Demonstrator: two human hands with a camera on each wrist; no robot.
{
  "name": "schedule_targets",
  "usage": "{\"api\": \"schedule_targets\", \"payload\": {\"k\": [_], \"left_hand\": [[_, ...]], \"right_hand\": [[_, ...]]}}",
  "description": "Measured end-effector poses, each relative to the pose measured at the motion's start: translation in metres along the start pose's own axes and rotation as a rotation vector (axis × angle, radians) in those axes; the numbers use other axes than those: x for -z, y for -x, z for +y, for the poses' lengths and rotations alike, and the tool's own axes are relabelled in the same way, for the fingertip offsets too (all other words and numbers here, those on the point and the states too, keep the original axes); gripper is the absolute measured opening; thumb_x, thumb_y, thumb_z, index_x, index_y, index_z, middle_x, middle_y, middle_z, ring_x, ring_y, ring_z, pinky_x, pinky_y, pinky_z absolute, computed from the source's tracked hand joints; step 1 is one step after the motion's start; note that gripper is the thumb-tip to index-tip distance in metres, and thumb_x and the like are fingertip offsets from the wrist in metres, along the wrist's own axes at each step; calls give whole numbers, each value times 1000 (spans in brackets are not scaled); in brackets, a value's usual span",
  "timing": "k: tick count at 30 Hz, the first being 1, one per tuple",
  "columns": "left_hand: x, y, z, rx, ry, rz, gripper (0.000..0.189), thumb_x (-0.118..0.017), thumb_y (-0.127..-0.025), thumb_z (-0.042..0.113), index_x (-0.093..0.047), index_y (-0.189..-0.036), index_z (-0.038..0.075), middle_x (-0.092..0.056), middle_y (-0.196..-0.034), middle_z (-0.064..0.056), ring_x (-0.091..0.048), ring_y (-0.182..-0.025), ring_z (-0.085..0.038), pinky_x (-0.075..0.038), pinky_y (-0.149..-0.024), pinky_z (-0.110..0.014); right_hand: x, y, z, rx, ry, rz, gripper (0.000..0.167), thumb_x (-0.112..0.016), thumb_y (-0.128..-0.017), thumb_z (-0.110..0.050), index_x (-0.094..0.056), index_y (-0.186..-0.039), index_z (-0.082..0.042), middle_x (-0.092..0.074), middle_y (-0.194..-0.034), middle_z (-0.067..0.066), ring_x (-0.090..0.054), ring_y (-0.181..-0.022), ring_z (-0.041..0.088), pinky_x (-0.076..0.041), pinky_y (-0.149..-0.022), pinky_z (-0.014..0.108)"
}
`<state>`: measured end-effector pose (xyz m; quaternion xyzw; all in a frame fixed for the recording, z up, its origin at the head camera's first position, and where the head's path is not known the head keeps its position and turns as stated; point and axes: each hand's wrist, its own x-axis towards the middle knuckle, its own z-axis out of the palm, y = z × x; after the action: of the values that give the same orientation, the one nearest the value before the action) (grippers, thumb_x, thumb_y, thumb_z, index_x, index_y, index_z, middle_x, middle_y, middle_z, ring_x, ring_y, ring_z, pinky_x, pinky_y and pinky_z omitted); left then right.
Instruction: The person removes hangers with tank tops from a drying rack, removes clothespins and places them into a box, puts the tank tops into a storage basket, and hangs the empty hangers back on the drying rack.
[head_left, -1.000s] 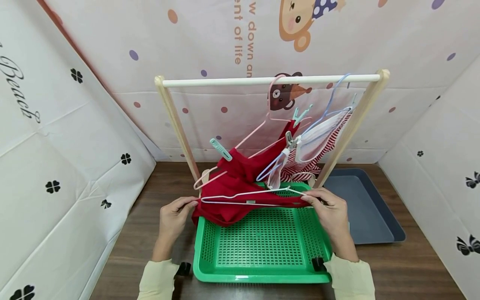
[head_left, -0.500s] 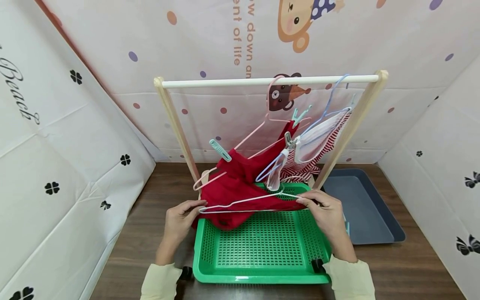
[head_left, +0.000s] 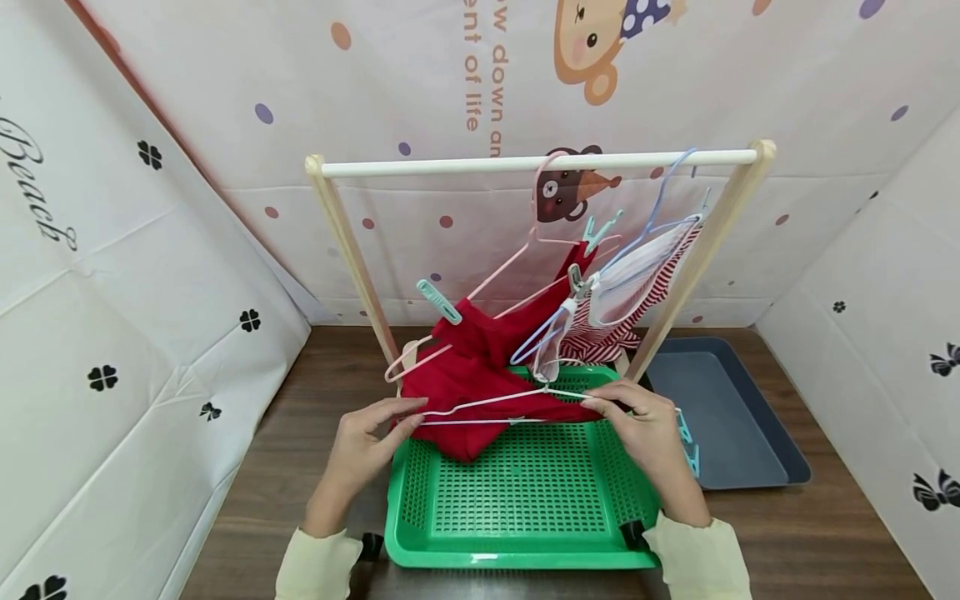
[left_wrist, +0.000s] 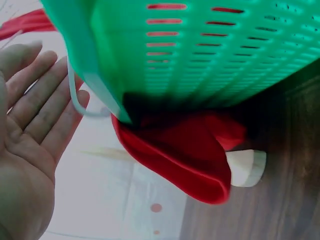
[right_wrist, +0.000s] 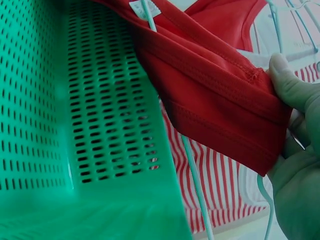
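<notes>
In the head view my right hand (head_left: 643,435) pinches a stretched edge of a red garment (right_wrist: 220,105) near one end of a white hanger (head_left: 491,402). The right wrist view shows the thumb pressed on the folded band. My left hand (head_left: 369,447) is at the hanger's other end, fingers straight. In the left wrist view that end (left_wrist: 79,106) lies by its fingertips. More red cloth (head_left: 480,333) hangs above on a pink hanger (head_left: 501,271), held by mint clothespins (head_left: 439,302); whether it is one garment with the held cloth I cannot tell.
Beneath the hands stands a green perforated basket (head_left: 525,557). Behind it rises a wooden rack with a white rail (head_left: 450,167). A blue hanger (head_left: 660,204) at right carries a striped red-and-white garment (head_left: 600,337). A dark tray (head_left: 723,417) and mint clothespins (head_left: 688,446) lie right.
The left hand has shifted right and its fingers now cover the white hanger's left end. The right hand has moved slightly left, still pinching the red garment. The red band sags more.
</notes>
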<state>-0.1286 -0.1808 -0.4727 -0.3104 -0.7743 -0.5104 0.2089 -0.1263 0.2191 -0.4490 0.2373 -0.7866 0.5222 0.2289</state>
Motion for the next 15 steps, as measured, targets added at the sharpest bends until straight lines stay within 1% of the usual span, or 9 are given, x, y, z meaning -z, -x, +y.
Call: {"api": "schedule_targets", "payload": {"k": [2,4,6,11,13,15], "left_hand": [[-3,-2,1,-32,6,-21,39,-83,-80,-18,-79,-115,-2,-79,-110,-13,-76,-99,-25,-58,-89,-23],[-7,-4,3,-44,-3,-32,39,-85,-77,-18,-80,-113,-2,-79,-107,-12,-76,-96,-25,-59,-86,-24],[-10,-4,4,-36,-18,-38,36,-86,-78,-16,-80,-111,-1,-79,-105,-11,-77,-93,-25,-59,-82,-22],[-16,-5,3,8,-74,-54,30,-85,-83,-10,-82,-110,3,-80,-104,-4,-76,-90,-19,-56,-77,-15],[-18,-5,2,5,-103,-58,28,-85,-83,-10,-83,-108,4,-80,-102,-2,-75,-88,-17,-55,-75,-15],[-19,-5,1,-15,-136,-54,27,-85,-82,-10,-83,-105,3,-80,-99,-1,-75,-85,-15,-55,-72,-15]], "right_hand": [[-1,-1,-3,6,-10,-1,31,-78,-84,21,-83,-96,-7,-77,-95,9,-71,-88,9,-52,-69,18],[-2,-3,-5,14,-19,5,31,-78,-83,21,-84,-96,-7,-77,-95,8,-71,-89,9,-53,-71,18],[-4,-3,-7,25,-27,13,32,-78,-82,22,-84,-95,-7,-77,-95,8,-71,-89,9,-53,-72,18],[-9,-3,-10,75,-50,18,35,-79,-80,24,-84,-95,-6,-78,-94,8,-71,-89,12,-52,-72,19],[-10,-3,-10,84,-58,12,34,-79,-80,23,-84,-96,-7,-78,-94,8,-70,-89,13,-51,-73,20],[-11,-3,-10,81,-63,8,34,-79,-80,23,-84,-96,-7,-78,-94,7,-70,-90,13,-51,-74,21]]}}
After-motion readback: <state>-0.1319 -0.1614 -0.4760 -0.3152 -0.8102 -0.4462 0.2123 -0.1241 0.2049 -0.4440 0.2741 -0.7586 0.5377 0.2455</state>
